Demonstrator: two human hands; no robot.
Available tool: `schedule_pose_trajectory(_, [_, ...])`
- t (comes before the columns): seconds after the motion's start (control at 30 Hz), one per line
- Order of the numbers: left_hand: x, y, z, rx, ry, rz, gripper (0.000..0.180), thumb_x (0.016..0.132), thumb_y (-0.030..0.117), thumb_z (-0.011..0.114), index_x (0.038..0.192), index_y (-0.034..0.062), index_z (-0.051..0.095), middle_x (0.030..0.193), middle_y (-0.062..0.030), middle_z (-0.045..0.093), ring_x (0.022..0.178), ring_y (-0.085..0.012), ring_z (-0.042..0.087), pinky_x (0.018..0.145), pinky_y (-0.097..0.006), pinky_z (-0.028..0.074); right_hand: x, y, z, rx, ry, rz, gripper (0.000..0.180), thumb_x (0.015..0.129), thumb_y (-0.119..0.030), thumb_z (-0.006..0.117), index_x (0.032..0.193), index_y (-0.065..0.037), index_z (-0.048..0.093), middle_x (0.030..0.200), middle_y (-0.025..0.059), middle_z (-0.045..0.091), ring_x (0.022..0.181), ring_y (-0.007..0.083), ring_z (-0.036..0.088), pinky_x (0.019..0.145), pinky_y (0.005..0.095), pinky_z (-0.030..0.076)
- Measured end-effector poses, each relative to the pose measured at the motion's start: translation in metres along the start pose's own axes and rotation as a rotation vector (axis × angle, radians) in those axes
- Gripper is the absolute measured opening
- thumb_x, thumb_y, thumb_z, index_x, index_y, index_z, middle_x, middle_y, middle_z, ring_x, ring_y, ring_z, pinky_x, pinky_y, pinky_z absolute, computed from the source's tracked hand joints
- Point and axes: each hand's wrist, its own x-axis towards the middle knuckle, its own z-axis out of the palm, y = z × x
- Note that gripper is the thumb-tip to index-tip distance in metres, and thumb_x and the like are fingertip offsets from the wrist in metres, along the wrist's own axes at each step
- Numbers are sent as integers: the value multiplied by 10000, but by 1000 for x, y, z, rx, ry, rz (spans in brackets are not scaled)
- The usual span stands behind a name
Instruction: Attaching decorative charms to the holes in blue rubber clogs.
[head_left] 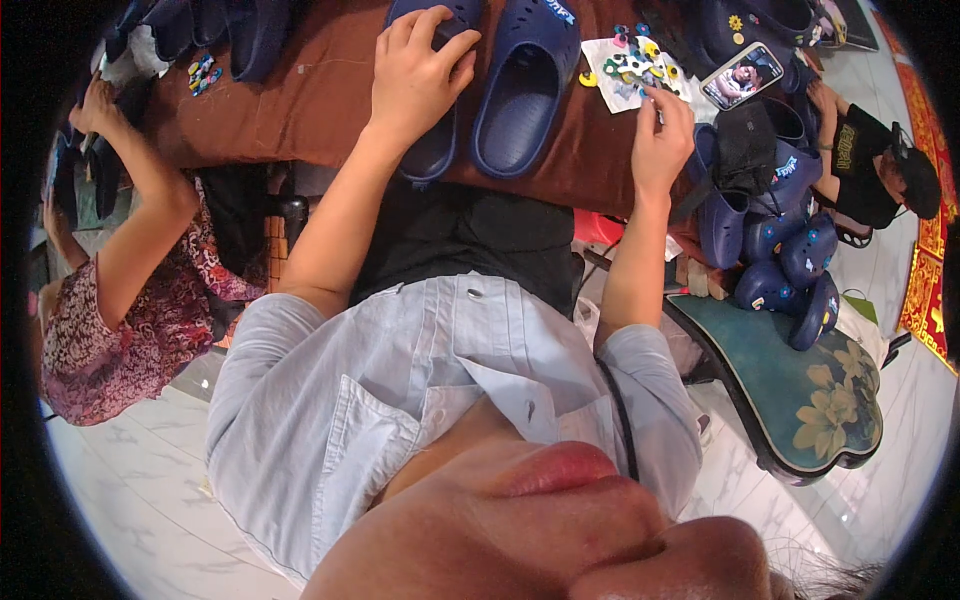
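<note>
At the top centre of the frame, the left hand (415, 75) presses closed fingers on a navy clog (432, 120) lying on the brown tabletop (320, 90). The right hand (662, 135) pinches at small coloured charms (635, 65) on a white sheet (625, 90). Steadying the clog firmly would likely help.

This looks like a small footwear workshop. Navy clogs (525, 85) lie in rows on a brown-covered surface (320, 100) at the top of the frame, more clogs are heaped (785, 260) at right, and small colourful shoe charms (635, 65) lie on a white sheet beside co-workers.
</note>
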Motion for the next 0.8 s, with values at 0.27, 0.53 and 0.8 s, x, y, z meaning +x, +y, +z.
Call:
schedule_pose_trajectory(0.27, [1,1,-1,-12,16,2,306,777,160,748,1079,198,710,1183,-67,594,1103,-294,562,892,-424,453,-20,26,-15,-150,-15,98,143,855,-39,651,991,-33,697,1002,129,675,967,322,606,874,415,474])
schedule_pose_trajectory(0.53, [-2,0,0,-13,27,6,304,776,169,748,1076,198,711,1188,-67,594,1105,-293,564,893,-428,454,-22,36,-30,-292,65,86,140,855,-48,653,986,-31,697,994,119,679,957,323,589,869,426,454])
schedule_pose_trajectory(0.8, [-1,-1,0,-24,51,6,293,776,168,744,1065,206,715,1189,-65,596,1119,-287,563,903,-427,456,9,67,-46,-467,46,58,149,815,-57,674,956,-44,718,981,120,694,973,340,583,866,443,448])
